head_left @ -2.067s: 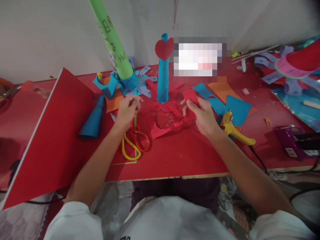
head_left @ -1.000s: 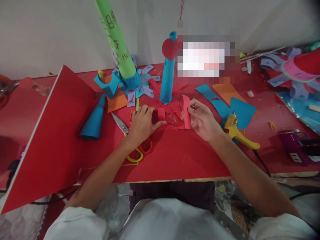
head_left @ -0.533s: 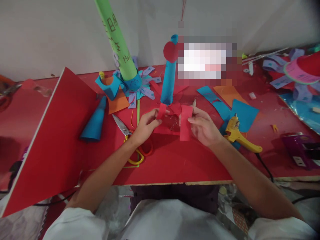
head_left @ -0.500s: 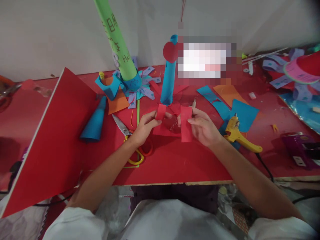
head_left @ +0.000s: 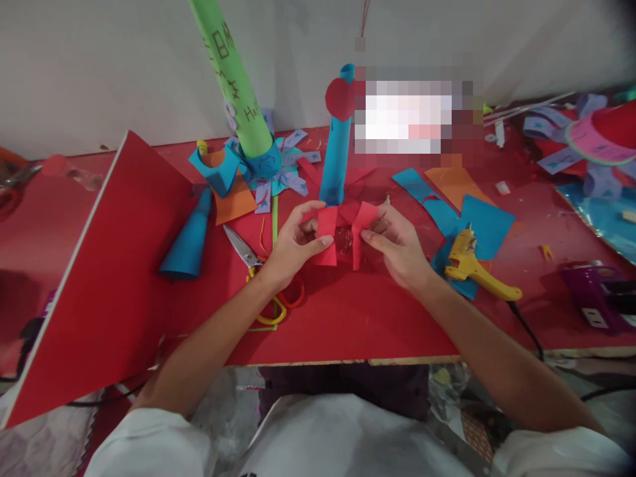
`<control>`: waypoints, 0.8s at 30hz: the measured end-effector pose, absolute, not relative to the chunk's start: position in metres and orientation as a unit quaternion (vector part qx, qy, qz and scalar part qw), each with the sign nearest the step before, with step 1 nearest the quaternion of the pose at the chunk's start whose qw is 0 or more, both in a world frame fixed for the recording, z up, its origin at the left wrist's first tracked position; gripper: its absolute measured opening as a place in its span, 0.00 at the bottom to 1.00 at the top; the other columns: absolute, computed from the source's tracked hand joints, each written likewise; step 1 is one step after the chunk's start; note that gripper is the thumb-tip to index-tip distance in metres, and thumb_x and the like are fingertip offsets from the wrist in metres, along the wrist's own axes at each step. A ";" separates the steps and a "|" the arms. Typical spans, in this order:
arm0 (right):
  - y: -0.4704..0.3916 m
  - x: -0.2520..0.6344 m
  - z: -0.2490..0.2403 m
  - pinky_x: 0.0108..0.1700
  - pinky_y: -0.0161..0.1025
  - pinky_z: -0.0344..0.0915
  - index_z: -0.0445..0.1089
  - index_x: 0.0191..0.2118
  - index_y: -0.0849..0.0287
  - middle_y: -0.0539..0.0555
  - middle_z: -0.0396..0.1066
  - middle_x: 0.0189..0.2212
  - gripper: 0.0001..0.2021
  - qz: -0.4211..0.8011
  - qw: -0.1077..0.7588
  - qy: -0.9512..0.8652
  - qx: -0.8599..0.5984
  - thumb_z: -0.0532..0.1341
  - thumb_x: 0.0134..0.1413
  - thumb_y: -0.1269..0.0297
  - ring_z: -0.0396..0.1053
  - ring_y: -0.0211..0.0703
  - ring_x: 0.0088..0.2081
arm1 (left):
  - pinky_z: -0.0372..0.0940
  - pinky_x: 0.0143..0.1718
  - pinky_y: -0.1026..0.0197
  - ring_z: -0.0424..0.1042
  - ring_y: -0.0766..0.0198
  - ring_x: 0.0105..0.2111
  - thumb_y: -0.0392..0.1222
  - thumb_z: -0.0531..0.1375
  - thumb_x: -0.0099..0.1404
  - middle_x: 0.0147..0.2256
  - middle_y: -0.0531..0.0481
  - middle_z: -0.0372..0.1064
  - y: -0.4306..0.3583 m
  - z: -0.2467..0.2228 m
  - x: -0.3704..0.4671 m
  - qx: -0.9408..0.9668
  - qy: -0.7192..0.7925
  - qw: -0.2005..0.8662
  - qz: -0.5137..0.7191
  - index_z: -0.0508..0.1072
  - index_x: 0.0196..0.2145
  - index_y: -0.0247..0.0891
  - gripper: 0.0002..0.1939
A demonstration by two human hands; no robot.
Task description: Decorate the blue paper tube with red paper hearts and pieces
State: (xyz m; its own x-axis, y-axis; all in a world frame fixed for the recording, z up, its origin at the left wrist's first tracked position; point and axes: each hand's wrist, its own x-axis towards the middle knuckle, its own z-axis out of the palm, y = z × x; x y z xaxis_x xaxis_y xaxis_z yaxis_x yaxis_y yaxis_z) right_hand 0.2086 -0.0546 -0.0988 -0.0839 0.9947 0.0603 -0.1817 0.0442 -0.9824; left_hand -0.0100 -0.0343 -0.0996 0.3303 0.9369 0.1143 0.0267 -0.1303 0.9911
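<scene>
A flat red paper strip (head_left: 327, 232) is pinched between the thumb and fingers of my left hand (head_left: 298, 242). My right hand (head_left: 397, 242) grips another red paper strip (head_left: 362, 228), which is bent near its top. The two strips are held apart, above the red table (head_left: 318, 324). Just behind them stands a blue paper tube (head_left: 335, 159) with a red disc (head_left: 340, 98) near its top. Scissors (head_left: 256, 268) with yellow and red handles lie partly behind my left wrist.
To my right lie a yellow glue gun (head_left: 472, 265) and blue paper pieces (head_left: 489, 225). A blue paper cone (head_left: 187, 235) and a large upright red board (head_left: 99, 285) are at the left. Behind stands a green paper tube (head_left: 241, 86) on a petalled base.
The left strip has turned to lie flatter toward me and shifted slightly right. The right strip has gone from flat to bent and narrower in view, as my right hand moved slightly left.
</scene>
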 end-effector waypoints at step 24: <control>-0.067 0.198 -0.093 0.35 0.41 0.67 0.72 0.39 0.51 0.49 0.72 0.31 0.15 0.454 0.528 -0.557 -0.453 0.73 0.58 0.48 0.69 0.42 0.33 | 0.71 0.56 0.52 0.78 0.54 0.48 0.60 0.68 0.68 0.44 0.46 0.81 -0.046 -0.092 -0.003 0.646 0.359 0.552 0.386 0.79 0.41 0.39 0.20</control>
State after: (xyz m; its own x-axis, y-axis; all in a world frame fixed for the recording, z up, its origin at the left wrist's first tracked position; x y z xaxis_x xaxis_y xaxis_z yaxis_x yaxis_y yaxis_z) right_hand 0.1977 -0.0668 -0.0935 -0.0331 0.9836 0.1774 0.0261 0.1783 -0.9836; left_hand -0.0028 -0.0456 -0.0920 0.4442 0.8900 0.1034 0.0382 -0.1341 0.9902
